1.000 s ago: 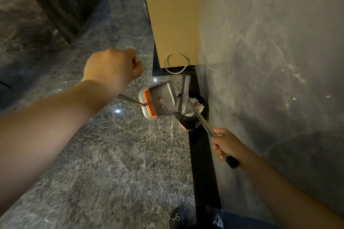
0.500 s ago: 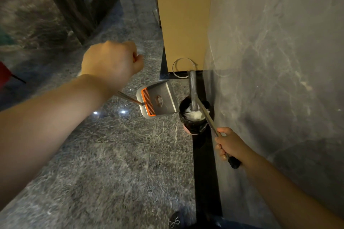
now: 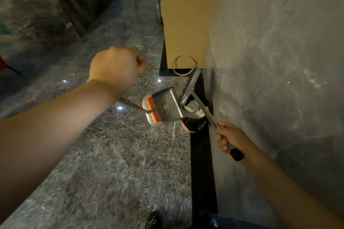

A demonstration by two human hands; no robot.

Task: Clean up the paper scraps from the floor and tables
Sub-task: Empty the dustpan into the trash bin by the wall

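Paper scraps (image 3: 193, 110) sit in the black-lined bin (image 3: 193, 125) by the wall; our left hand (image 3: 116, 69) grips the dustpan (image 3: 163, 108) handle, right hand (image 3: 231, 138) fingers wrapped around the broom (image 3: 191, 85) handle.

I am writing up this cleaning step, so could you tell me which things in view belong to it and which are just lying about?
In use:
left hand gripping the dustpan
right hand gripping the broom
bin holding white paper scraps

Lying about:
metal ring on the floor
tan cabinet
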